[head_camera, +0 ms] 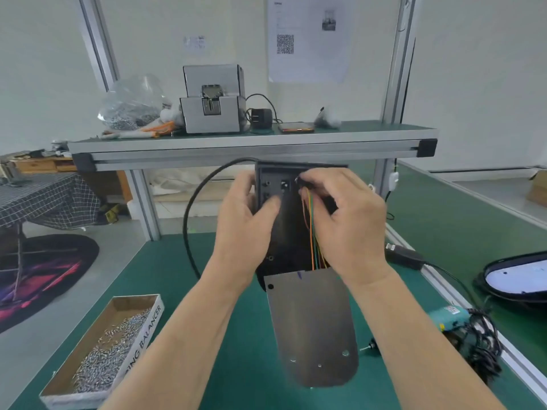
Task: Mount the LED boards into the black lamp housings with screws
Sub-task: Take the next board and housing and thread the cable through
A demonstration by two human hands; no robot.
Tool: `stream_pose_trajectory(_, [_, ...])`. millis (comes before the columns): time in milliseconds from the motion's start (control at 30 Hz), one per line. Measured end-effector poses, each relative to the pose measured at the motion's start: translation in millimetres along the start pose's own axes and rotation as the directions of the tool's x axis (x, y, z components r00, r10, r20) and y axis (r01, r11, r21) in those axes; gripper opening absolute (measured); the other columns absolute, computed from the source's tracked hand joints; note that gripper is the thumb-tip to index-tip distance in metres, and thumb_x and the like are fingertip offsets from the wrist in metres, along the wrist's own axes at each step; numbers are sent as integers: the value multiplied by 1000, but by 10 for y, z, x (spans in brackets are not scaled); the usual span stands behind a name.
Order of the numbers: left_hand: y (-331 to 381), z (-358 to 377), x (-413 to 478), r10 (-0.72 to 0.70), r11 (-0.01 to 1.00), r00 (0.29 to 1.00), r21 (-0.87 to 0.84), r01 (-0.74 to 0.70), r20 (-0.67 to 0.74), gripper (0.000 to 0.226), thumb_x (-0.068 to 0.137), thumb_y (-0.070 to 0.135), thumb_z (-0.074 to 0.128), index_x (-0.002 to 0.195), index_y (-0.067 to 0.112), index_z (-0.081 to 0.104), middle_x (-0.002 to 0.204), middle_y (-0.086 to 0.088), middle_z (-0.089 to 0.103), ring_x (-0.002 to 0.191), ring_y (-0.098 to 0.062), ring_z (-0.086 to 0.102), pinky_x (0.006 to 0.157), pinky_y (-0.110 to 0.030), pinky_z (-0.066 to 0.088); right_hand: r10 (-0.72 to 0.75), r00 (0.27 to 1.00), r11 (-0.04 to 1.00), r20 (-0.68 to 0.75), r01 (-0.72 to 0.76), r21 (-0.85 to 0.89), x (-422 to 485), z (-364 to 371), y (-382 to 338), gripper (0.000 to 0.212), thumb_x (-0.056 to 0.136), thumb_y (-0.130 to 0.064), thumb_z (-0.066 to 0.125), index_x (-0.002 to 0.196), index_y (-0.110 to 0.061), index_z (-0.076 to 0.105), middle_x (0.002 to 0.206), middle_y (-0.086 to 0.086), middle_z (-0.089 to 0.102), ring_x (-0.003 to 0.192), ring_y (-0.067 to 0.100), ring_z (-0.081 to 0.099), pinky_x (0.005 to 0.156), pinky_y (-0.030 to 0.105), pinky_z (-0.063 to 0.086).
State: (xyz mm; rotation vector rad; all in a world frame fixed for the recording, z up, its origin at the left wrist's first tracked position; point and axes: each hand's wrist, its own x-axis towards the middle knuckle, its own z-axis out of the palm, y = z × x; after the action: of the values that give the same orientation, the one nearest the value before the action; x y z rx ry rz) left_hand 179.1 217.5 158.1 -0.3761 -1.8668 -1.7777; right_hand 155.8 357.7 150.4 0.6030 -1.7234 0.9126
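Over green bench (189, 279), hands (245, 223) grip housing (285, 229) and wires (311, 232).

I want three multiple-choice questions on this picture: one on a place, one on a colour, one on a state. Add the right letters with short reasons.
1. Where is the box of screws? A) on the shelf B) on the green table C) on the floor
2. The wires pinched by the right hand are: A) orange and green B) all black C) blue and white
3. The LED board is: A) screwed in B) in a bag C) outside the black housing, unmounted
Answers: B, the box lies on the table at lower left; A, those colours show; C, it lies in front of the housing.
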Motion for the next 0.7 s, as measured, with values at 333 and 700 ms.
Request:
stream_pose_trajectory(333, [-386, 2, -191, -173, 978, 983, 110, 179, -64, 31, 94, 6, 57, 96, 37, 61, 84, -2, 73, 84, -41, 65, 79, -62, 55, -53, 981, 966, 186, 98, -239, -210, 122, 199, 14, 79, 5, 68, 83, -8, 71, 81, 3, 68, 81, 28, 59, 71, 42, 48])
stream_pose_trajectory(700, [-632, -91, -255, -171, 967, 985, 191, 168, 2, 37, 96, 3, 57, 103, 39, 63, 95, 12, 74, 89, -13, 68, 90, -50, 57, 409, 727, 912, 552, -350, -214, -84, 94, 393, 12, 87, -13, 71, 91, -24, 70, 82, -14, 64, 75, 2, 59, 65, 21, 43])
